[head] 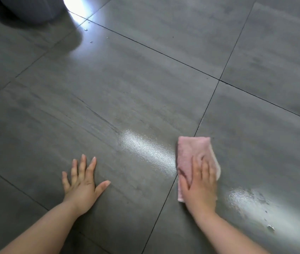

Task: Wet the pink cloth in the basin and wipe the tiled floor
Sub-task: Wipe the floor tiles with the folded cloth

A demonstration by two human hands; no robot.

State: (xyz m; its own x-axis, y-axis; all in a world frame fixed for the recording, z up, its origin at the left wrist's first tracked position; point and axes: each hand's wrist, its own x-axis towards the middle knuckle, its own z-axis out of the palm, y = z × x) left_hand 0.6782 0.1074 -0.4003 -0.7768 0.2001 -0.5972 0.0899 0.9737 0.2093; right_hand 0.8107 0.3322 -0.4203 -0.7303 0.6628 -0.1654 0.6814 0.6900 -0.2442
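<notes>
Pink cloth (pixel 191 154) is folded into a flat pad, lying on the tiled floor (pixel 127 79) at near right, straddling a grout line. Right hand (pixel 200 186) lies palm-down on its near half w/ fingers spread flat, pressing rather than gripping; far half of the cloth sticks out past the fingertips. Left hand (pixel 82 184) is well apart at near left, fingers splayed on bare tile, holding nothing, likely bracing body weight.

Handling, as a guess: soft, light terry, limp if lifted, prob damp since wet sheen (pixel 145 151) shows just left of it and more to its right. Damp cloth should drag on tile, so a flat palm over the middle spreads pressure best; pinching an edge would bunch it up. Wet tile looks slick, so the bracing hand could slip. Basin: can't tell where; a dark rounded object (pixel 30 10) sits far left, unclear what.
</notes>
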